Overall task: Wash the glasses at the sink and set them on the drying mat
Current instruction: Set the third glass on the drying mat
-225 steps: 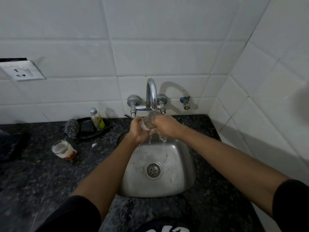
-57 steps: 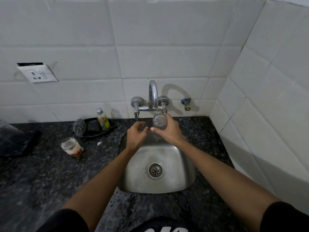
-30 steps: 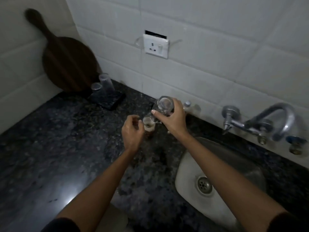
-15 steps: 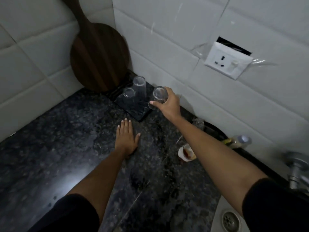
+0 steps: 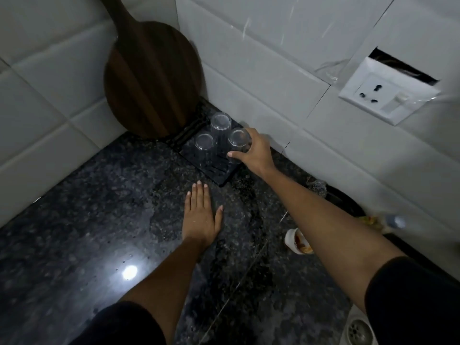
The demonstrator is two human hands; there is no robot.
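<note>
My right hand grips an upside-down clear glass over the right side of the black ribbed drying mat in the counter's corner. Whether its rim touches the mat is hidden by my fingers. Two more clear glasses stand upside down on the mat: a tall one at the back and a short one to the left. My left hand lies flat on the dark granite counter, just in front of the mat. A dirty glass with brown residue stands on the counter beside my right forearm.
A round dark wooden board leans in the tiled corner behind the mat. A wall socket sits at the upper right. A steel scrubber and a black dish lie along the wall. The sink drain shows at the bottom right.
My right hand carried the washed glass from the tap leftward and has brought it down onto the mat area. My left hand let go and now lies flat on the counter.
</note>
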